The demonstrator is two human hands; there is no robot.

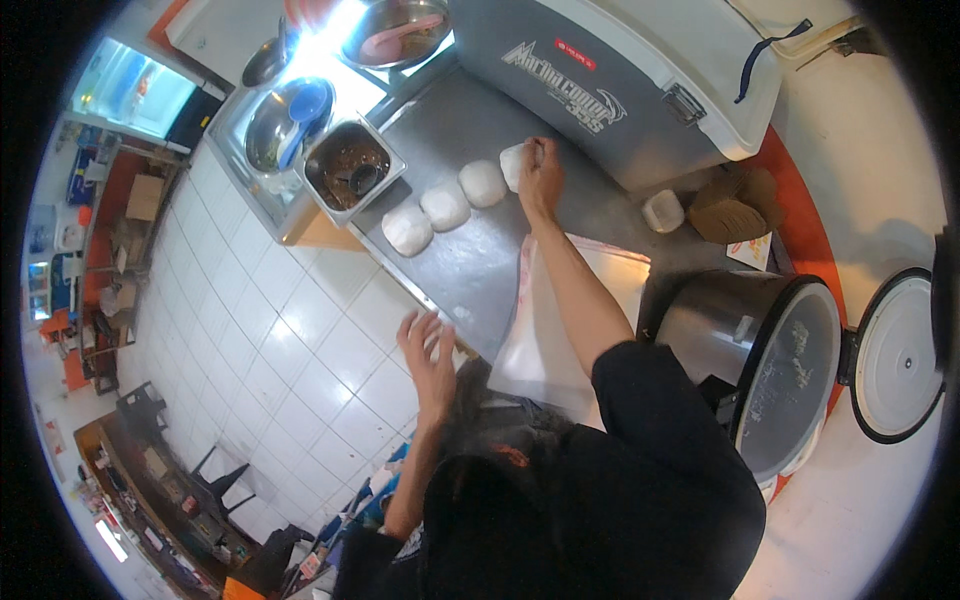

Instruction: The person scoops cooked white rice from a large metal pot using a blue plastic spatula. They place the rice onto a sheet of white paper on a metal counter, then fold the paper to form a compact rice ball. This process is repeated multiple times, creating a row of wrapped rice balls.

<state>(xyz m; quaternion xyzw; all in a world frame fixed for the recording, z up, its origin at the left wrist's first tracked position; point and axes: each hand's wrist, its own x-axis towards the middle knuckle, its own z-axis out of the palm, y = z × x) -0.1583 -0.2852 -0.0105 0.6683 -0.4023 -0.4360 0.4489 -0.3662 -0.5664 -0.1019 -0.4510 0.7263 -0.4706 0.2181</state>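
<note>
Four-sided, softly rounded white bundles stand in a slanting row on a steel tabletop [465, 259]. My right hand [544, 176] has its fingers on the white bundle [512, 166] at the far right end and partly hides it. Beside that one come another white bundle [482, 184], then a third white bundle [445, 206] and a last white bundle [407, 230] near the table's left edge. Under my right forearm lies a stack of thin white wrapping sheets [570, 322]. My left hand [429, 360] hangs empty by the table edge, fingers apart.
Left of the row stands a square steel pan [349, 169] of dark brown food. Behind are steel bowls, one with a blue ladle [307, 105]. A big grey cooler box [555, 82] bounds the back. At right, a rice cooker [787, 375] has its lid [900, 356] swung back.
</note>
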